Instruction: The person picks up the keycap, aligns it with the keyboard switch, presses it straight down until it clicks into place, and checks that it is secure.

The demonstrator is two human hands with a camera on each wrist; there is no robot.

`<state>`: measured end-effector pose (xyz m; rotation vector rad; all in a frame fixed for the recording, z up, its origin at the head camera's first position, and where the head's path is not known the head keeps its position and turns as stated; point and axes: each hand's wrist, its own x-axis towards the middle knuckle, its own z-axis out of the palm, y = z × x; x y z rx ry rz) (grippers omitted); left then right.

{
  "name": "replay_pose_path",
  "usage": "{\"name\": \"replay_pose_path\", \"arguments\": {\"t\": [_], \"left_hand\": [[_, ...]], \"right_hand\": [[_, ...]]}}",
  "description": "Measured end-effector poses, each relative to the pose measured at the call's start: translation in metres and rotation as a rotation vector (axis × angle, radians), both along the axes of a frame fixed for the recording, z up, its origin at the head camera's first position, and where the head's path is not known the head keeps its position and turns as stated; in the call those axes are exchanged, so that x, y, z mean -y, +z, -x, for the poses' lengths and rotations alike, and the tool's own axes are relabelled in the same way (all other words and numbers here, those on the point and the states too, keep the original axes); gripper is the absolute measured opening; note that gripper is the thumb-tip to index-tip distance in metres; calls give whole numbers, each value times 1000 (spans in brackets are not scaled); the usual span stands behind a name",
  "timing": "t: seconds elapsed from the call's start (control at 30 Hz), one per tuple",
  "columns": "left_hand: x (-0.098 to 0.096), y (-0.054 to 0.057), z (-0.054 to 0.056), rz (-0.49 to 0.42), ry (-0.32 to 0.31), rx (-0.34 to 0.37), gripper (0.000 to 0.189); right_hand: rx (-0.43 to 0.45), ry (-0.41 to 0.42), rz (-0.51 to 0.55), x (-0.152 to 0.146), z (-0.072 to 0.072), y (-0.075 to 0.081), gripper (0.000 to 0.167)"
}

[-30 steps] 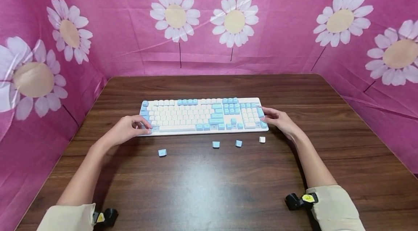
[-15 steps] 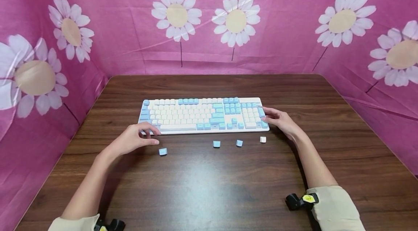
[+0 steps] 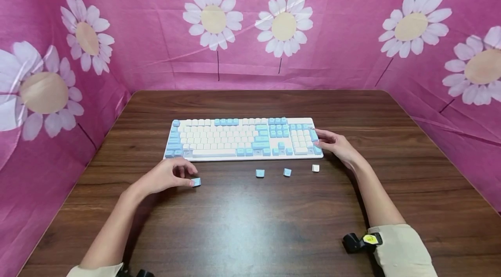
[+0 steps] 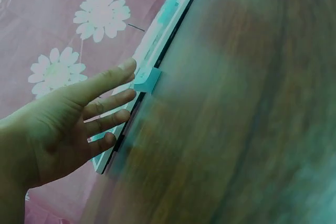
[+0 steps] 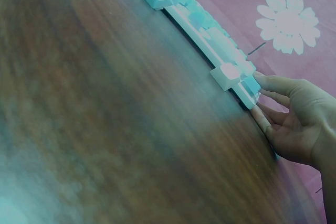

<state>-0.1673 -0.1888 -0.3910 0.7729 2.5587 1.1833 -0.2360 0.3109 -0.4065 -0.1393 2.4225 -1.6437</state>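
A white and light-blue keyboard lies across the table, with some key positions lacking caps. In front of it rests a loose light-blue keycap. My left hand is at this keycap, the thumb tip right at its left side; the other fingers are spread and slightly bent above it. The left wrist view shows the thumb close against the keycap. My right hand holds the keyboard's right end, thumb and fingers at the edge, as the right wrist view also shows.
Two more light-blue keycaps, a middle keycap and a tilted keycap, lie before the keyboard. A white keycap sits near its right corner. Pink flowered cloth surrounds the brown wooden table.
My left hand has moved from the keyboard's lower left corner toward me and right, down to the loose blue keycap. My right hand has stayed at the keyboard's right end.
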Motion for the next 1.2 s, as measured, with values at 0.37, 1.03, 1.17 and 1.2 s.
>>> {"name": "replay_pose_path", "arguments": {"t": [0.37,1.03,1.17,1.2], "left_hand": [[-2,-6,-2,-36,-18,23,26],[-1,-7,0,-19,-28,52,21],[-1,-7,-1,-14,-42,43,23],[-2,-7,-1,-13,-45,40,23]], "right_hand": [[-1,-2,2,-1,0,-1,65],[-6,4,-2,0,0,0,64],[-7,5,-3,-1,1,-1,64],[-7,5,-3,-1,1,-1,64]]}}
